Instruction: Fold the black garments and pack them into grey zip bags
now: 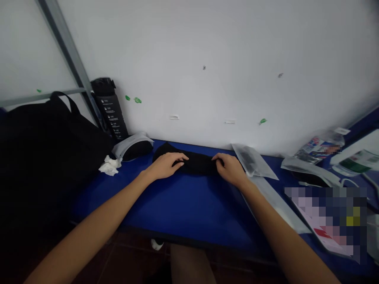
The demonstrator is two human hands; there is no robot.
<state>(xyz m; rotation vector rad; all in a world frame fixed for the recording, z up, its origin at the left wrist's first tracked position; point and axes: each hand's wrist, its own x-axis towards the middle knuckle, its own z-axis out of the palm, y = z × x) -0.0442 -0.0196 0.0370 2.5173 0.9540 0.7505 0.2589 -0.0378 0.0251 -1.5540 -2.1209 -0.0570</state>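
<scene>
Black folded cloth [197, 165] at 12 o'clock on blue tabletop [183, 205], between hands. Left hand [166, 165] at its 9 o'clock, right hand [229, 169] at 3; fingers [180, 158] together, resting on cloth ends, not clamped. Step judged: pressing bundle flat; next move calls for lifting or turning it.

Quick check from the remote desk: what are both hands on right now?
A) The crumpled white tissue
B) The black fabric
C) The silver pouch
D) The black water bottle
B: the left hand and the right hand both lie on the black fabric, which sits on the blue tabletop.
</scene>
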